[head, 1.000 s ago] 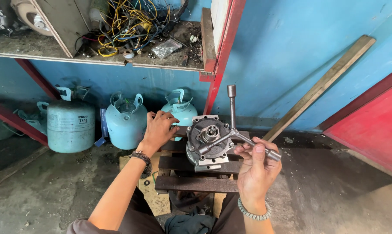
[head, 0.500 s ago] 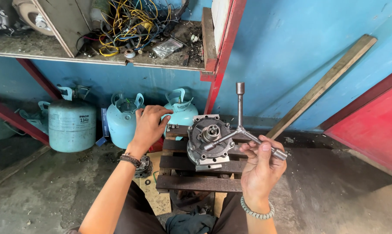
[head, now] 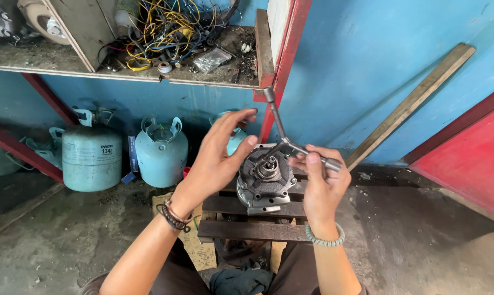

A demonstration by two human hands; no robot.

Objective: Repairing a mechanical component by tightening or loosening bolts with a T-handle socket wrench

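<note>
Against a blue wall at frame centre, a round metal motor part sits on a slatted wooden stool, the right hand closed on a three-armed wrench seated in it, the left hand open and empty beside it, apparently mid-turning a bolt; three pale gas cylinders, contents unseen, stand at left.

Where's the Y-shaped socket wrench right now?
The Y-shaped socket wrench sits centre frame, engaged on the round metal housing atop the wooden stool, gripped by the right hand.
</note>
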